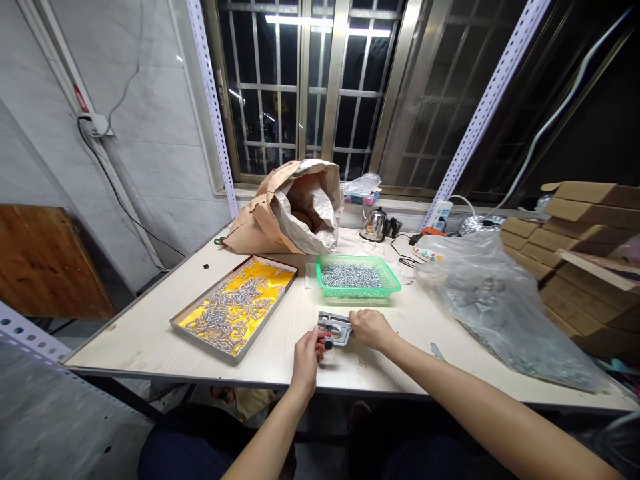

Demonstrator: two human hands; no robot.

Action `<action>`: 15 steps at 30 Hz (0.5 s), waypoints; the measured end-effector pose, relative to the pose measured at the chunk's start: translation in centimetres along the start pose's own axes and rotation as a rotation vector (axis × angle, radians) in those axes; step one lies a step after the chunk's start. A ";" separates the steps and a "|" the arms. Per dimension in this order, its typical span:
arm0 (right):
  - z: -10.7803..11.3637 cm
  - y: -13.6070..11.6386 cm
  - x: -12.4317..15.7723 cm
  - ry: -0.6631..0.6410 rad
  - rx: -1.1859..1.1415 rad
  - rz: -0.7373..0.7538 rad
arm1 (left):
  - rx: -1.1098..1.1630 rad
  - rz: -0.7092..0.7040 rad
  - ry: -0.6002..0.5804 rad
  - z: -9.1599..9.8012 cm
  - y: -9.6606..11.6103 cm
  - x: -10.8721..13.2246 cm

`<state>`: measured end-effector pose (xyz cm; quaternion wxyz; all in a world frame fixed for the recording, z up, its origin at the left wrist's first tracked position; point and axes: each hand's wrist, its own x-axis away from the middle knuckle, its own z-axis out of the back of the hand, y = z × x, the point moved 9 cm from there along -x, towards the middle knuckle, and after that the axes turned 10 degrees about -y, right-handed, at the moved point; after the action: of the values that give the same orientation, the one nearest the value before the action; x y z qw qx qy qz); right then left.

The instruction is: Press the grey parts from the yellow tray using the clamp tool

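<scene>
While a grey metal hand tool (341,331) is held over the near part of the table (270,347) in the head view, both hands are placed at its ends; whether the table is touched by it can't be made out. The right end of the tool is gripped by the right hand (371,327), fingers closed firmly round it. The left hand (307,353) is placed at the other end, fingers curled in beside the black knob (329,344); no wide gap is seen between thumb and fingers, but whether the knob or some small piece is pinched can't be made out. Behind the tool, a green basket (395,287) is filled with small metal pins (350,275). To the left, more loose pins (220,323) are spread on a yellow sheet (273,269) in a shallow tray (206,343). For good handling, the tool is best steadied by the right hand alone, so that only fine work is left to the left fingertips. The frame should be held level, and anything small should be seated straight before pressure is put on. Fingertips should be cleared from the moving parts first, as a pinch seems the likeliest fault. The forearms should be held off the tray and basket, since loose pins would probably be scattered by a knock.
</scene>
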<state>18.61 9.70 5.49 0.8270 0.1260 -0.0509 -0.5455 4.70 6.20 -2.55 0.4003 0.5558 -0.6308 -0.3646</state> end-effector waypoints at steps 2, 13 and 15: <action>0.6 -0.7 -0.3 0.029 0.007 0.027 | -0.006 0.025 0.004 0.0 -0.3 0.0; 5.4 -0.5 2.3 0.491 0.014 -0.035 | -0.121 0.010 -0.063 -0.9 0.8 0.4; 5.2 -0.3 2.8 0.520 -0.011 -0.070 | -0.162 0.002 -0.054 -1.0 1.2 0.5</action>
<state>18.30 6.19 10.28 0.7935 0.2590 0.1708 -0.5236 5.08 5.84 -0.95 0.4272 0.5110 -0.6104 -0.4286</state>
